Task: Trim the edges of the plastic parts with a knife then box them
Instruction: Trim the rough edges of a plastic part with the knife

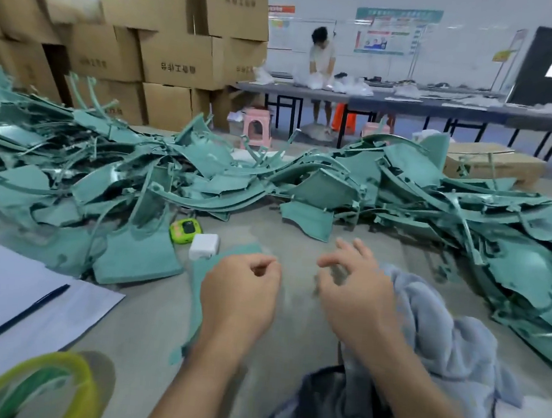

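Nearest the camera, well to the near left of the white adapter (pixel 203 247), a yellow-green ring (pixel 48 385) lies on the table (pixel 155 325). Beyond the ring, still left of the adapter, are white paper sheets (pixel 7 290) with a dark pen (pixel 11 321) lying across them. To the adapter's near right, a grey cloth (pixel 440 342) lies bunched under the right forearm. The left hand (pixel 240 286), just right of and nearer than the adapter, is curled into a loose fist. It sits over a flat green plastic part (pixel 198 285) whose far edge reaches close to the adapter. Whether the fingers pinch that part cannot be determined. The right hand (pixel 358 284), further right of the adapter, has its fingers spread and slightly bent, and it holds nothing. It is above bare table at the cloth's edge. A small green-and-yellow device (pixel 185 230) lies just beside the adapter, to its far left. Behind the adapter, a large heap of green plastic parts (pixel 270 181) spans the table from left to right, with runners still attached on several pieces. Further back and left of the adapter stand stacked cardboard boxes (pixel 169 47). A pink stool (pixel 257 129) is on the floor straight beyond. Far behind and right of the adapter, a second person (pixel 323 55) stands at a long table (pixel 413 104) strewn with white bags.
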Demonstrator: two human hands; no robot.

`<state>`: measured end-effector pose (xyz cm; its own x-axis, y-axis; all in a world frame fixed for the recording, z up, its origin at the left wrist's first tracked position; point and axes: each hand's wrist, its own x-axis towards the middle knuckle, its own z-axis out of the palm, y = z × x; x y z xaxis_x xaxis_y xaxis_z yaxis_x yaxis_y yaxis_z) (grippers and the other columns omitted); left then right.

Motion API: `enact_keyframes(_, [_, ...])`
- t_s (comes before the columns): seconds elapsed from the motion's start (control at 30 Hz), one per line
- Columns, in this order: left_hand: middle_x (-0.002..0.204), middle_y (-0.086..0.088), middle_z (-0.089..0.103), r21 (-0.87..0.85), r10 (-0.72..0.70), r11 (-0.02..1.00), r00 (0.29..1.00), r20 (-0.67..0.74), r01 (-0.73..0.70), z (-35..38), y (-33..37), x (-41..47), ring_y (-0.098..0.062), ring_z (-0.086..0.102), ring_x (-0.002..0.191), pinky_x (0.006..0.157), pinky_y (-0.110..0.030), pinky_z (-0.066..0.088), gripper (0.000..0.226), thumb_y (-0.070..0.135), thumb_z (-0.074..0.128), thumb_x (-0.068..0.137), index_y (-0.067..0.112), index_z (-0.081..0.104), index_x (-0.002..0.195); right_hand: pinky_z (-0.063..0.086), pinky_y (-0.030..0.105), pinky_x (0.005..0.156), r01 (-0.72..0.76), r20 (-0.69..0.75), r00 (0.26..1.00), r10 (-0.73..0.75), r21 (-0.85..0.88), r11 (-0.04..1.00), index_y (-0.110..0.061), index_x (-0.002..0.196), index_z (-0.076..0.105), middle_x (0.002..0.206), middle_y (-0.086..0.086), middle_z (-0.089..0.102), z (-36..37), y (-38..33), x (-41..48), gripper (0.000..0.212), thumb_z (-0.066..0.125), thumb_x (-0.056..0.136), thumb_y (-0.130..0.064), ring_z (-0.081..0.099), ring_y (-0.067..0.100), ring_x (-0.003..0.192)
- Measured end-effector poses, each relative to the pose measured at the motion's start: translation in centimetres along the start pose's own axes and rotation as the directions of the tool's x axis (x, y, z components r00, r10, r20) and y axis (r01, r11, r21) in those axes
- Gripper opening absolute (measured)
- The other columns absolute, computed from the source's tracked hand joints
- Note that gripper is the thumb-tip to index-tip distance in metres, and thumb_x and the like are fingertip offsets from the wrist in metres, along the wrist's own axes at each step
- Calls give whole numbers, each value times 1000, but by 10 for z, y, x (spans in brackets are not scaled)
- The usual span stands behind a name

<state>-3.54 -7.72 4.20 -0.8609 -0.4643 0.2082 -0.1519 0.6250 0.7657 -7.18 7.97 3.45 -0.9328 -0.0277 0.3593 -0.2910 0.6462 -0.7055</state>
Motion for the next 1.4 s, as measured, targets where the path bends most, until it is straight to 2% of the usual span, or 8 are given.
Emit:
enact_keyframes(0.17, [155,-12,35,552,-56,832,982,181,-55,41,-28,13,-30,25,147,115,-44,30,62,36,49,93,14,32,148,5,35,123,76,144,990,-1,-518,852,-29,115,67,138,0,61,-8,60,1,25,51,96,-33,31,19,138])
enact_keyframes(0.43, [151,0,51,406,82,899,974,210,-163,53,-34,6,-26,52,129,105,-36,40,53,23,54,93,26,47,146,-2,38,123,70,91,996,-13,-659,749,-24,143,51,141,-1,61,-32,57,-12,64,46,91,-61,40,20,143])
enact_keyframes(0.53, [122,-5,71,333,155,927,985,80,-173,53,-23,-1,-33,65,104,83,-37,48,49,17,58,92,35,60,137,17,39,119,24,200,964,173,-718,695,-28,118,59,127,2,64,-46,56,-11,36,50,91,-51,42,24,135])
enact_keyframes(0.67, [95,8,76,-90,270,955,952,-143,-284,44,-13,-5,-2,66,78,67,-14,45,49,16,62,95,45,60,135,47,31,85,217,357,932,-66,-401,890,-34,78,58,83,-17,63,-41,34,-20,14,61,87,-44,52,13,105])
enact_keyframes(0.83, [119,47,55,-92,623,771,777,-90,-630,57,9,-4,25,49,112,91,9,25,50,15,63,92,39,60,136,40,22,52,-78,302,953,-31,344,936,-25,80,75,62,-10,66,-43,23,-19,21,64,86,-42,53,-1,57])
enact_keyframes(1.0, [98,5,79,-36,646,763,761,64,-645,89,1,1,-11,67,84,72,-15,45,52,-2,80,77,28,76,119,45,34,65,-304,-221,945,240,-335,892,-15,79,68,67,0,61,-97,102,14,17,56,90,-20,53,18,72])
enact_keyframes(1.13, [106,22,75,-142,546,837,815,192,-528,95,-3,14,5,65,97,81,3,39,50,16,78,70,37,76,115,40,32,74,-490,-139,858,494,-510,707,-20,86,57,100,8,66,-100,144,15,6,58,85,-26,55,31,90])
enact_keyframes(1.4, [106,25,75,-115,497,868,835,238,-484,103,-15,25,6,66,98,80,-2,42,36,20,81,81,38,77,112,47,34,78,-341,49,868,494,-664,666,-14,101,57,115,12,62,-93,151,27,12,50,94,-21,61,33,102])
